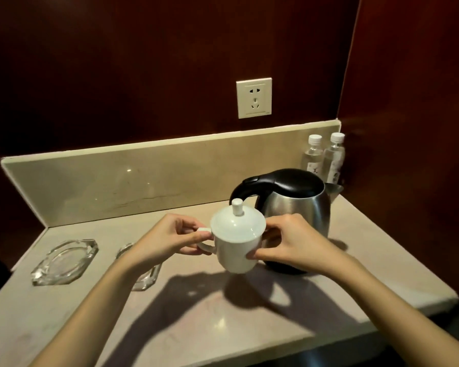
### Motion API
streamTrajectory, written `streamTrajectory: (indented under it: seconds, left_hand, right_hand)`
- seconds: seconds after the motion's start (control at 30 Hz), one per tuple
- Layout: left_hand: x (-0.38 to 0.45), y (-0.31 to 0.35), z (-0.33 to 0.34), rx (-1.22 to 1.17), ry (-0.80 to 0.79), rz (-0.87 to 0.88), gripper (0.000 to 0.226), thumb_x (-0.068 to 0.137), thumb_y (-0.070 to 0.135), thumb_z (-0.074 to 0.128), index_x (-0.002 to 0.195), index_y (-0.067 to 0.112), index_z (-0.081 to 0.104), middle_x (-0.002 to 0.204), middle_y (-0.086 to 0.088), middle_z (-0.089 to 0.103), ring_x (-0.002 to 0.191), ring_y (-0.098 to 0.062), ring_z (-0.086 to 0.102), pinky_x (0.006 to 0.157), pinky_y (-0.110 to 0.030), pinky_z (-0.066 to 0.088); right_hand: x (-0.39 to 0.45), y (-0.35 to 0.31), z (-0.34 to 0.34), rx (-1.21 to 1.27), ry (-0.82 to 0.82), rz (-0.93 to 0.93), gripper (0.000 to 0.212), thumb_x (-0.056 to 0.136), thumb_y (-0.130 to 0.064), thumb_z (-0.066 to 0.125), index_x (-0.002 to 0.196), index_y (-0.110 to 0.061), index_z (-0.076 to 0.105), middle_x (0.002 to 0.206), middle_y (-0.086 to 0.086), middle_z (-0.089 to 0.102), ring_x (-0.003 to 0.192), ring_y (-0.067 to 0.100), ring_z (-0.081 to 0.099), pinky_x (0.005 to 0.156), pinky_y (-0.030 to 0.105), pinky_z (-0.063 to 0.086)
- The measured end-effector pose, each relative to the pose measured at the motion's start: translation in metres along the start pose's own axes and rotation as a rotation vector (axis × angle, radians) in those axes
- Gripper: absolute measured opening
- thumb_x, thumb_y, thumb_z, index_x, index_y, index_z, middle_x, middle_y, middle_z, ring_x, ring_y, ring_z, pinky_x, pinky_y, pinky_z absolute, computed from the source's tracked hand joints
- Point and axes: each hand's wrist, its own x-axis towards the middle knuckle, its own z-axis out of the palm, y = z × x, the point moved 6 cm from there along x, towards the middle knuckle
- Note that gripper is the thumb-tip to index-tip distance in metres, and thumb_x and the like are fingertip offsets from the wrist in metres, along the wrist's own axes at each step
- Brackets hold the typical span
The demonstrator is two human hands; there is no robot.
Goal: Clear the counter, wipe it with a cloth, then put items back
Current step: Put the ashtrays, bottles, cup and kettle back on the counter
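A white lidded ceramic cup (236, 245) hangs a little above the beige stone counter (223, 327), in front of the steel kettle (289, 205). My left hand (170, 237) pinches the cup's handle on its left side. My right hand (289, 242) holds the cup's right wall with thumb and fingers curled round it. The lid with its knob sits on the cup. The cup's shadow falls on the counter below it.
A glass ashtray (64, 260) lies at the left, and a second glass ashtray (146, 276) is partly hidden under my left forearm. Two water bottles (325, 157) stand in the back right corner behind the kettle. A wall socket (253, 98) is above the backsplash.
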Motion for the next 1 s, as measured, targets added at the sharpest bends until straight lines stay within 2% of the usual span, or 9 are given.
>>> streamTrajectory:
  seconds: [0.1,0.23,0.4,0.47,0.63,0.77,0.87,0.93,1.0]
  left_hand:
    - [-0.002,-0.013,0.013,-0.018,-0.025,-0.034,0.027,0.081,0.019,0.067,0.094,-0.004,0.068,0.088,-0.024,0.072,0.090,-0.032,0.071,0.082,-0.034,0.057]
    - [-0.003,-0.029,0.024,-0.017,-0.051,-0.089,0.020,0.086,0.013,0.065,0.094,-0.004,0.068,0.084,-0.017,0.074,0.081,-0.023,0.073,0.067,-0.021,0.055]
    - [-0.003,-0.044,0.025,0.023,-0.031,-0.129,0.033,0.071,0.035,0.073,0.089,0.008,0.074,0.081,-0.015,0.073,0.076,-0.014,0.063,0.060,-0.018,0.045]
    - [-0.002,-0.047,0.023,0.029,-0.021,-0.126,0.035,0.070,0.038,0.073,0.088,0.008,0.074,0.078,-0.012,0.070,0.073,-0.013,0.059,0.059,-0.020,0.043]
    - [0.001,-0.038,0.025,0.032,-0.111,-0.089,0.021,0.085,0.018,0.067,0.093,-0.001,0.070,0.076,-0.009,0.071,0.063,-0.004,0.064,0.051,-0.011,0.043]
    - [0.004,-0.039,0.023,0.055,-0.190,-0.094,0.020,0.088,0.014,0.066,0.097,-0.003,0.069,0.089,-0.017,0.072,0.071,-0.008,0.065,0.057,-0.012,0.047]
    - [0.006,-0.043,0.021,0.049,-0.237,-0.106,0.017,0.085,0.017,0.070,0.096,0.003,0.070,0.096,-0.018,0.073,0.083,-0.017,0.068,0.068,-0.020,0.054]
    - [0.009,-0.046,0.018,0.066,-0.267,-0.105,0.018,0.083,0.019,0.074,0.097,0.007,0.071,0.099,-0.017,0.072,0.087,-0.020,0.068,0.075,-0.027,0.055]
    - [0.014,-0.046,0.015,0.089,-0.349,-0.117,0.031,0.078,0.025,0.077,0.103,0.009,0.070,0.100,-0.013,0.071,0.090,-0.019,0.067,0.079,-0.029,0.057]
  right_hand:
    - [-0.011,0.013,0.008,0.006,-0.035,0.030,0.060,0.060,-0.063,0.067,0.096,-0.014,0.072,0.088,0.001,0.073,0.085,0.013,0.068,0.078,0.042,0.056]
    - [-0.021,0.024,0.020,0.021,-0.075,0.049,0.061,0.061,-0.064,0.065,0.096,-0.014,0.072,0.092,0.003,0.073,0.089,0.016,0.068,0.080,0.043,0.055]
    - [-0.027,0.029,0.025,0.042,-0.049,0.087,0.047,0.066,-0.050,0.077,0.101,-0.019,0.073,0.093,-0.007,0.074,0.088,0.003,0.067,0.080,0.035,0.056]
    - [-0.027,0.029,0.026,0.042,-0.025,0.090,0.050,0.065,-0.053,0.076,0.103,-0.020,0.073,0.093,-0.008,0.074,0.088,0.002,0.067,0.080,0.034,0.056]
    - [-0.030,0.029,0.028,0.060,0.029,0.101,0.054,0.067,-0.049,0.078,0.112,-0.020,0.070,0.100,-0.011,0.072,0.094,-0.001,0.065,0.083,0.031,0.055]
    - [-0.036,0.028,0.030,0.047,0.060,0.100,0.057,0.068,-0.046,0.079,0.119,-0.023,0.067,0.109,-0.014,0.070,0.100,-0.005,0.062,0.089,0.024,0.052]
    - [-0.040,0.028,0.035,0.045,0.057,0.103,0.058,0.070,-0.041,0.080,0.123,-0.023,0.065,0.114,-0.014,0.068,0.103,-0.007,0.060,0.088,0.010,0.047]
    - [-0.041,0.028,0.037,0.046,0.065,0.119,0.059,0.071,-0.041,0.080,0.124,-0.023,0.064,0.114,-0.014,0.068,0.103,-0.007,0.060,0.086,0.008,0.047]
    - [-0.042,0.029,0.038,0.046,0.061,0.135,0.060,0.071,-0.041,0.080,0.126,-0.023,0.062,0.116,-0.013,0.068,0.104,-0.005,0.060,0.087,0.009,0.047]
